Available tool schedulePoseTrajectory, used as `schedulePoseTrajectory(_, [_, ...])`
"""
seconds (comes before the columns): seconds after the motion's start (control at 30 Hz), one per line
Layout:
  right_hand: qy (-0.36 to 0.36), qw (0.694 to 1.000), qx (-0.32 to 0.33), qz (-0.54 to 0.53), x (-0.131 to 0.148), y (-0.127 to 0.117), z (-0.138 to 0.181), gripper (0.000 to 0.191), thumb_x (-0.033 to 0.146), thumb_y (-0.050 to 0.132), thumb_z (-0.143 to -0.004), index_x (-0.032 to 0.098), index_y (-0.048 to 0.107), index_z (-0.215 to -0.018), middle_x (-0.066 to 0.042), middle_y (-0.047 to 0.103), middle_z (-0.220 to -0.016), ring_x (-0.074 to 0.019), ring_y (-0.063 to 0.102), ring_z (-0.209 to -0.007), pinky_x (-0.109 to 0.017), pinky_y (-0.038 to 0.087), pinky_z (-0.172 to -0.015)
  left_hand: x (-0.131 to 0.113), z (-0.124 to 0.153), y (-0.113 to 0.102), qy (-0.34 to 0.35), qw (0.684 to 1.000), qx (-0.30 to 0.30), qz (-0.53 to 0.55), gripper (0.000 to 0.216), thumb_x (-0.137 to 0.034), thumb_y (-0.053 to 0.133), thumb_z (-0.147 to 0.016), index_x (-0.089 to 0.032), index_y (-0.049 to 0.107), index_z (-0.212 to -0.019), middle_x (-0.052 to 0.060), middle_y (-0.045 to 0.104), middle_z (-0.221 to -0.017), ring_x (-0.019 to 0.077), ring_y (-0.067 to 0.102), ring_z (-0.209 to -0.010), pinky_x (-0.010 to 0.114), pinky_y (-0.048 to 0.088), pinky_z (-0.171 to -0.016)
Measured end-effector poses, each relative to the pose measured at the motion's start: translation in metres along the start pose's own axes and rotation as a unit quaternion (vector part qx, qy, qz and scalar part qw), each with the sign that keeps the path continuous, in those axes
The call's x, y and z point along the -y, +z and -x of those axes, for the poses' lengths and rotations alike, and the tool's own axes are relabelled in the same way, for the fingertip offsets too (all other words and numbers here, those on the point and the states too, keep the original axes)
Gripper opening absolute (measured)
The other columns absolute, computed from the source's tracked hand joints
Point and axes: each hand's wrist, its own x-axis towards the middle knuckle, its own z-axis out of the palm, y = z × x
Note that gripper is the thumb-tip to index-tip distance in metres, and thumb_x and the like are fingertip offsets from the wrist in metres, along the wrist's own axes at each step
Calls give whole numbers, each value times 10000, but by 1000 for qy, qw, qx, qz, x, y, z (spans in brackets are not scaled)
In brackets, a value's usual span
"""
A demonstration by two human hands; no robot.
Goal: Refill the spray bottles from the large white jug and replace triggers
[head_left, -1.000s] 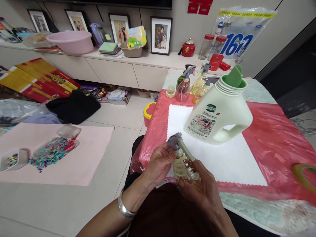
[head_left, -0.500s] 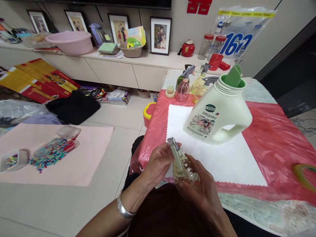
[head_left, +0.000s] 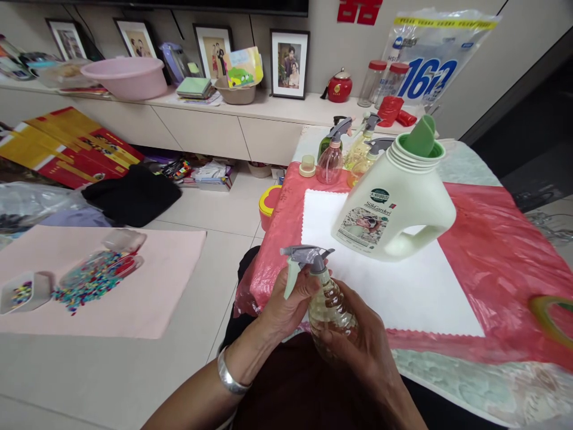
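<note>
A clear yellowish spray bottle [head_left: 330, 310] tilts between my hands above my lap, with a grey spray head [head_left: 308, 255] on its neck and a pale green trigger pointing left. My left hand [head_left: 290, 298] pinches the spray head at the collar. Around the bottle's ribbed body, my right hand [head_left: 364, 334] is wrapped. Beyond them a big pale green detergent jug [head_left: 398, 203] stands on a white scalloped sheet [head_left: 430, 292]. Its mouth is uncapped, with a green spout inside.
Red plastic film [head_left: 501, 257] covers much of the table. Behind the jug stand a pink spray bottle [head_left: 330, 164], other spray bottles and a cream cap [head_left: 307, 166]. A tape roll [head_left: 541, 319] lies at right. Colourful beads [head_left: 89, 280] lie on a pink sheet at left.
The spray head has turned on the bottle: its nozzle and trigger now point left, where before they faced toward me. Both hands have stayed in nearly the same place.
</note>
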Motion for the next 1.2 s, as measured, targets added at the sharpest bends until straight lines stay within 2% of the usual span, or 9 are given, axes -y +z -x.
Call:
schedulePoseTrajectory(0.1, [18, 998, 14, -56, -1, 0, 1, 705, 421, 732, -925, 230, 453, -1544, -106, 448, -1497, -281, 512, -1348, -320, 601, -973, 2, 0, -2, -3, 1000, 16, 14, 434, -398, 945, -663, -161, 764, -978, 89, 761, -962, 306, 696, -1064, 432, 507, -1003])
schedulePoseTrajectory(0.23, [17, 998, 7, -54, 0, -1, 2, 683, 407, 773, -916, 250, 485, -1515, -92, 459, -1489, -262, 528, -1330, -283, 582, -997, 7, 0, -2, -8, 999, 25, 30, 470, -469, 928, -675, -173, 755, -996, 95, 780, -973, 312, 706, -1051, 438, 524, -975])
schedulePoseTrajectory(0.43, [10, 999, -15, -35, -8, 1, 0, 687, 406, 768, -913, 236, 480, -1512, -102, 481, -1462, -267, 548, -1302, -299, 588, -988, 13, 0, 2, 4, 999, -3, 42, 518, -455, 969, -616, -219, 742, -1017, 52, 756, -1068, 234, 699, -1003, 362, 529, -929])
schedulePoseTrajectory(0.63, [11, 999, -10, -42, -12, 0, 0, 696, 415, 779, -899, 224, 496, -1506, -109, 487, -1459, -278, 543, -1311, -314, 594, -983, 8, -2, 4, -22, 998, -32, 50, 503, -346, 1002, -559, -189, 762, -974, 13, 727, -921, 172, 681, -890, 305, 526, -897])
schedulePoseTrajectory(0.87, [7, 998, -6, -61, -3, 1, -3, 677, 422, 774, -902, 206, 512, -1489, -108, 478, -1474, -270, 536, -1325, -300, 585, -995, 9, -3, -1, -40, 996, -26, 78, 588, -386, 1008, -538, -183, 713, -1003, 48, 763, -922, 261, 726, -967, 384, 542, -919])
schedulePoseTrajectory(0.97, [-19, 999, -42, -6, -11, -1, -2, 664, 438, 753, -917, 178, 510, -1477, -122, 506, -1439, -258, 563, -1291, -293, 595, -968, 12, -6, 2, -27, 996, -51, 67, 590, -367, 1004, -556, -189, 685, -1019, 45, 754, -979, 245, 720, -1004, 370, 530, -946])
schedulePoseTrajectory(1.03, [-54, 993, -81, 67, -19, -3, -1, 673, 445, 744, -931, 179, 487, -1492, -120, 519, -1417, -248, 571, -1276, -290, 598, -948, 15, -6, 2, -7, 996, -82, 44, 609, -367, 996, -573, -190, 672, -1057, 35, 734, -1025, 193, 707, -953, 321, 529, -894])
schedulePoseTrajectory(1.13, [-113, 965, -141, 190, -29, -7, 0, 650, 446, 697, -974, 215, 440, -1525, -97, 521, -1401, -217, 576, -1253, -299, 576, -967, 19, -1, -1, 43, 987, -152, -37, 501, -402, 957, -634, -192, 666, -983, -8, 695, -900, 124, 650, -795, 264, 505, -778])
schedulePoseTrajectory(1.2, [-151, 935, -176, 268, -31, -7, -1, 625, 464, 658, -998, 216, 434, -1526, -90, 533, -1374, -207, 579, -1225, -317, 552, -983, 20, 3, -3, 85, 972, -171, -137, 409, -428, 913, -694, -196, 682, -939, -9, 678, -847, 132, 630, -791, 265, 495, -773])
